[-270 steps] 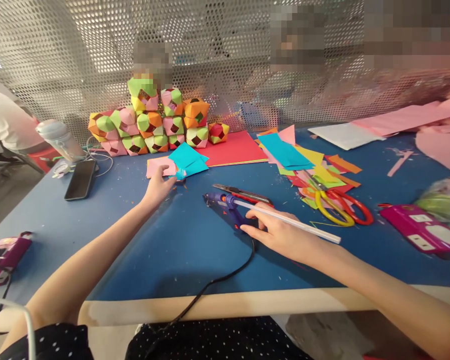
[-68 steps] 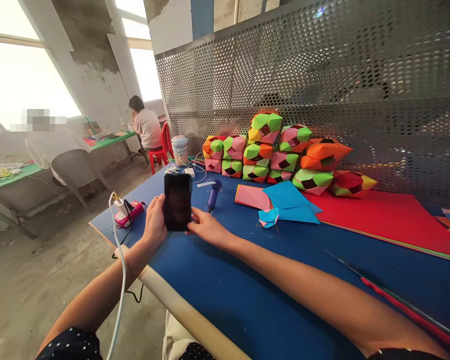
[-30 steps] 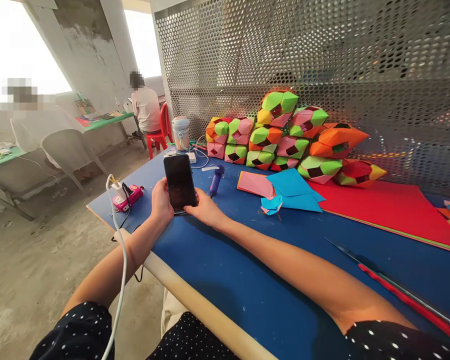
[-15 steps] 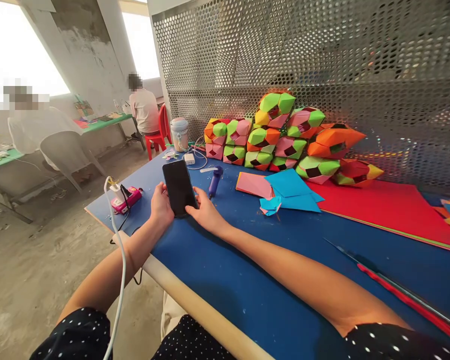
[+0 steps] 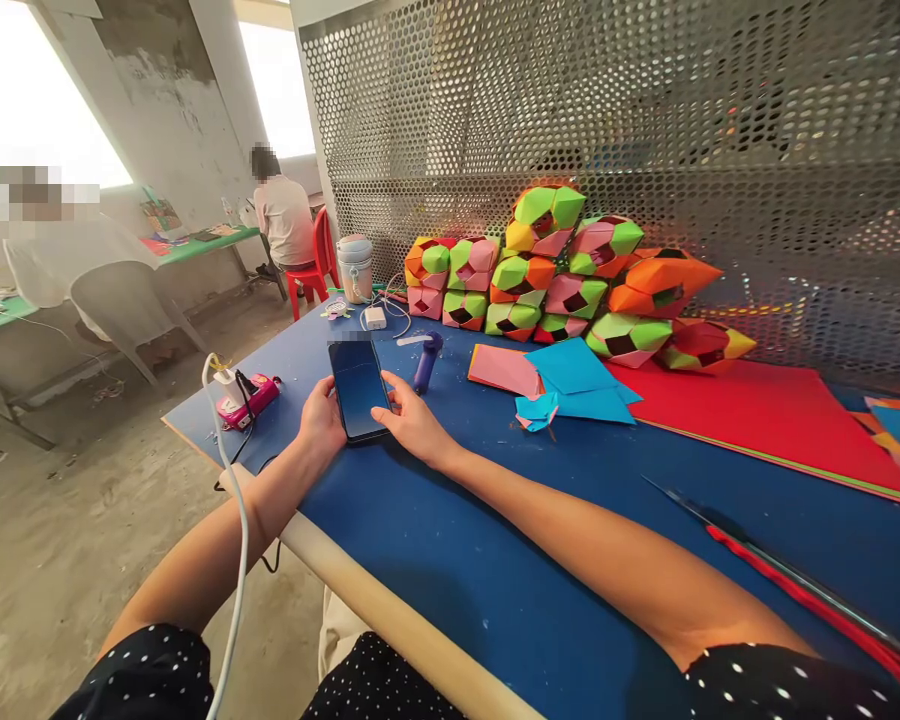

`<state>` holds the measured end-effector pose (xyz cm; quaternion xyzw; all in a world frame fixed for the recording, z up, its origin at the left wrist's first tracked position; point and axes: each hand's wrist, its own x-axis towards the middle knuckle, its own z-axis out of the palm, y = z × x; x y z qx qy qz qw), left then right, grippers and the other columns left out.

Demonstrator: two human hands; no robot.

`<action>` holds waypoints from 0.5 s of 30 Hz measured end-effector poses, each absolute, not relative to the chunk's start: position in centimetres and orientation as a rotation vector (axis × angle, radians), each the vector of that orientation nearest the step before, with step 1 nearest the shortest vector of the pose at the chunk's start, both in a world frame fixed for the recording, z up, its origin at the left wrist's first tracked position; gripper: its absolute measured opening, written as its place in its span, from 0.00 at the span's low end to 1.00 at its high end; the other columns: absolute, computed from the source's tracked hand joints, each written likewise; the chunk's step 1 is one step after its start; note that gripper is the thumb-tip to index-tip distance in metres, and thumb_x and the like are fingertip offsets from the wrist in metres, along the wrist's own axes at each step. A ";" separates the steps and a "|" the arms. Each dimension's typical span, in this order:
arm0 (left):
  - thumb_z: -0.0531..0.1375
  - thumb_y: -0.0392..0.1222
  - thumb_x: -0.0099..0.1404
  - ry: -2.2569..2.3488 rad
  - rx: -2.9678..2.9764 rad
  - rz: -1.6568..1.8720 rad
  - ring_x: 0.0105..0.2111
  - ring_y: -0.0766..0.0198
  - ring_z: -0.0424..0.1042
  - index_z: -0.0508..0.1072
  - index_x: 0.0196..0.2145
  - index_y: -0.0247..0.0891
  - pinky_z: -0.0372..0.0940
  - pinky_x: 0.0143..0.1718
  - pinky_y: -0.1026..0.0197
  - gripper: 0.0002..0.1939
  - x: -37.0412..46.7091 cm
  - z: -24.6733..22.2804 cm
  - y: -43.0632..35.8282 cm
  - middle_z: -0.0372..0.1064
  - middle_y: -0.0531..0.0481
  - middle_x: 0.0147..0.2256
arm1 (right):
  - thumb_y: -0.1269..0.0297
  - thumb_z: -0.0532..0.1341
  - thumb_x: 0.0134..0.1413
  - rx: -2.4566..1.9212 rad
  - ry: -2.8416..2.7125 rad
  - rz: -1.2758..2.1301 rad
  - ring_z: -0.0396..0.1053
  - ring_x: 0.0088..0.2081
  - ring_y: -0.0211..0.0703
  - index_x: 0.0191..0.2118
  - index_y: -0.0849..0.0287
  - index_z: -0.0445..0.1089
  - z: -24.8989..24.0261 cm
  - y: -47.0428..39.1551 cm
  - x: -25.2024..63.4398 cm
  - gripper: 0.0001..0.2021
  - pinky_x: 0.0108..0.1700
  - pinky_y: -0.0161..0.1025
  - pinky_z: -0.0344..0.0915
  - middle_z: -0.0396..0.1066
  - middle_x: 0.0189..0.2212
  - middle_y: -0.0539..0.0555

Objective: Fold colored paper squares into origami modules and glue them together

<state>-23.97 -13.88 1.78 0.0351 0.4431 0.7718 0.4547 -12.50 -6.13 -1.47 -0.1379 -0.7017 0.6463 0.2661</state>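
Note:
A dark smartphone (image 5: 358, 390) is held over the blue table (image 5: 435, 560), its screen showing a blue tint. My left hand (image 5: 322, 415) wraps round its left edge. On the right edge, my right hand (image 5: 412, 418) grips it, with the thumb over the lower right of the screen. Just behind the phone lie a purple tool (image 5: 427, 364) and a white charger (image 5: 374, 318). To the right of my right hand are a folded blue paper piece (image 5: 537, 411), blue sheets (image 5: 577, 375) and pink paper (image 5: 504, 370).
Stacked folded-paper shapes (image 5: 525, 280) stand against the perforated metal panel (image 5: 450, 100). A cup (image 5: 355, 270), a pink power strip (image 5: 249, 403), red sheets (image 5: 750, 420) and a red-handled tool (image 5: 802, 588) lie about. Two people (image 5: 285, 222) sit at tables beyond.
The phone is tilted differently, and its screen has gone from black to a blue tint. Both hands keep their hold. The view has shifted slightly.

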 end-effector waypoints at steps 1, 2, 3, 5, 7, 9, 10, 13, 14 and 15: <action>0.52 0.41 0.57 1.090 0.082 1.892 0.29 0.54 0.75 0.72 0.29 0.34 0.70 0.34 0.53 0.11 -23.9 1.8 -13.9 0.73 0.46 0.23 | 0.66 0.58 0.50 -0.368 -1.892 1.758 0.69 0.40 0.41 0.61 0.62 0.49 -1.4 -6.1 -12.5 0.32 0.47 0.43 0.66 0.68 0.43 0.57; 0.52 0.41 0.57 1.089 0.077 1.884 0.28 0.54 0.75 0.72 0.29 0.34 0.70 0.34 0.53 0.11 -23.9 1.8 -13.9 0.73 0.46 0.23 | 0.66 0.58 0.50 -0.364 -1.889 1.766 0.70 0.40 0.42 0.61 0.63 0.49 -1.4 -6.1 -12.4 0.32 0.46 0.42 0.66 0.68 0.43 0.58; 0.52 0.41 0.58 1.091 0.074 1.880 0.28 0.54 0.75 0.72 0.29 0.34 0.70 0.33 0.53 0.11 -23.9 1.9 -13.9 0.73 0.46 0.23 | 0.67 0.57 0.50 -0.360 -1.883 1.773 0.69 0.41 0.42 0.61 0.63 0.48 -1.3 -6.2 -12.3 0.32 0.47 0.42 0.66 0.68 0.44 0.58; 0.52 0.41 0.58 1.100 0.076 1.887 0.28 0.55 0.75 0.72 0.29 0.33 0.70 0.33 0.54 0.11 -23.8 1.9 -14.0 0.73 0.46 0.23 | 0.67 0.57 0.50 -0.343 -1.859 1.806 0.69 0.42 0.41 0.61 0.63 0.48 -1.3 -6.2 -12.2 0.33 0.48 0.41 0.66 0.68 0.44 0.58; 0.52 0.40 0.58 1.113 0.095 1.906 0.27 0.56 0.74 0.72 0.29 0.33 0.69 0.33 0.55 0.11 -23.7 2.0 -14.1 0.72 0.46 0.22 | 0.68 0.57 0.49 -0.311 -1.831 1.852 0.70 0.41 0.41 0.61 0.61 0.48 -1.3 -6.3 -12.0 0.33 0.48 0.41 0.66 0.68 0.43 0.56; 0.52 0.40 0.58 1.128 0.130 1.937 0.26 0.58 0.74 0.72 0.29 0.33 0.69 0.33 0.56 0.11 -23.6 2.2 -14.2 0.72 0.47 0.22 | 0.68 0.58 0.49 -0.293 -1.807 1.889 0.70 0.39 0.40 0.61 0.59 0.48 -1.3 -6.3 -11.9 0.32 0.46 0.41 0.66 0.69 0.41 0.55; 0.53 0.41 0.58 1.135 0.153 1.956 0.26 0.58 0.74 0.72 0.29 0.33 0.69 0.33 0.57 0.10 -23.5 2.3 -14.3 0.72 0.48 0.22 | 0.69 0.58 0.49 -0.298 -1.793 1.908 0.70 0.38 0.40 0.60 0.59 0.49 -1.2 -6.3 -11.9 0.32 0.45 0.41 0.67 0.69 0.40 0.54; 0.55 0.42 0.57 1.156 0.234 2.015 0.27 0.60 0.73 0.71 0.28 0.33 0.68 0.33 0.59 0.09 -23.2 2.6 -14.4 0.72 0.49 0.23 | 0.69 0.58 0.47 -0.324 -1.758 1.988 0.70 0.35 0.39 0.59 0.57 0.49 -1.2 -6.5 -11.9 0.31 0.37 0.38 0.69 0.69 0.40 0.54; 0.56 0.42 0.56 1.164 0.262 2.041 0.27 0.60 0.73 0.71 0.28 0.33 0.68 0.33 0.60 0.09 -23.1 2.6 -14.4 0.72 0.50 0.23 | 0.69 0.58 0.47 -0.319 -1.759 2.010 0.70 0.34 0.39 0.59 0.57 0.49 -1.2 -6.5 -12.0 0.32 0.34 0.37 0.70 0.69 0.40 0.54; 0.56 0.43 0.56 1.174 0.288 2.074 0.27 0.61 0.73 0.71 0.29 0.33 0.67 0.33 0.60 0.09 -23.0 2.7 -14.5 0.71 0.51 0.23 | 0.69 0.59 0.47 -0.308 -1.767 2.022 0.70 0.33 0.39 0.59 0.56 0.49 -1.2 -6.6 -12.0 0.32 0.31 0.36 0.70 0.69 0.40 0.54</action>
